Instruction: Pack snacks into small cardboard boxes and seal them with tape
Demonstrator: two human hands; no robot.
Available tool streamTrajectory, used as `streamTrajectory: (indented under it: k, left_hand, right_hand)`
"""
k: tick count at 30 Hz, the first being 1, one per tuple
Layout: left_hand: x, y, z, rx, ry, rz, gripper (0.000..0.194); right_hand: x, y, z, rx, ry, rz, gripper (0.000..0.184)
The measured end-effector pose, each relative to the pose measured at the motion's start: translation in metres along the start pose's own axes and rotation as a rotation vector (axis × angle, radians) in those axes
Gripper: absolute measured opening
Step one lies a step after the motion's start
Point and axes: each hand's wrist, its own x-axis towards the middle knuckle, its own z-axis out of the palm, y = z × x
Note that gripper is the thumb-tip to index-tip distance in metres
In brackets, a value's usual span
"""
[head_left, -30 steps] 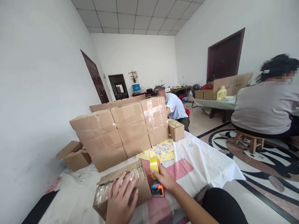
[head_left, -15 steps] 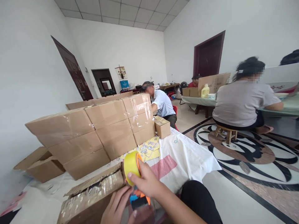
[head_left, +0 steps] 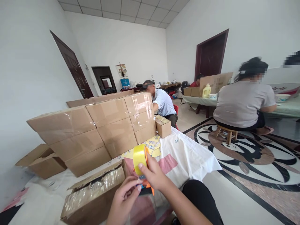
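The right hand [head_left: 153,172] wraps its grip around a tape dispenser [head_left: 139,158] with a yellow roll, above the cloth-covered worktop [head_left: 189,153], beside a cardboard box [head_left: 95,200]; the left hand [head_left: 124,200] pinches the dispenser's blue end.

Right hand [head_left: 152,172] grips an orange tape dispenser [head_left: 149,184] loaded with a yellow tape roll [head_left: 139,159]. Left hand [head_left: 124,197] has thumb and forefinger brought together at the dispenser's front; whether they pinch the tape end cannot be determined. Just left of that hand, an oblong carton [head_left: 93,200] sits on the cloth-covered table [head_left: 197,153], clear film or tape along its top. Beyond stands a taped carton stack [head_left: 114,125], three high and three across, with a smaller box [head_left: 163,127] near its right end and a patterned yellow sheet [head_left: 153,144] before it. A person in light blue [head_left: 164,101] leans behind the stack; another in grey [head_left: 243,103] sits on a wooden stool [head_left: 231,136].
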Motion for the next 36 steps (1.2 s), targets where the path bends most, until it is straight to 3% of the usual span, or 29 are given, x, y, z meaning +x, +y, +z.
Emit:
streamTrajectory:
  k: [7,12,15,19,25,36]
  left_hand:
    - [0.002,0.026,0.016,-0.153,0.231,-0.056,0.031]
    - [0.003,0.017,-0.001,-0.232,0.294,-0.102,0.038]
    - [0.003,0.013,-0.017,-0.233,0.239,-0.239,0.048]
    - [0.001,0.011,-0.020,-0.202,0.069,-0.412,0.068]
    - [0.006,0.007,-0.006,-0.219,0.059,-0.426,0.067]
    - [0.004,0.002,0.000,-0.263,0.019,-0.456,0.070]
  right_hand:
    - [0.004,-0.009,0.000,-0.131,0.050,-0.049,0.016]
    - [0.006,-0.011,0.007,-0.294,0.003,-0.068,0.016]
    - [0.008,0.001,0.014,-0.393,0.004,-0.085,0.019]
    - [0.011,0.022,0.019,-0.269,0.089,0.051,0.018]
    - [0.018,0.032,0.019,-0.145,0.166,0.070,0.021]
    - [0.020,0.035,0.008,-0.269,0.228,0.106,0.027]
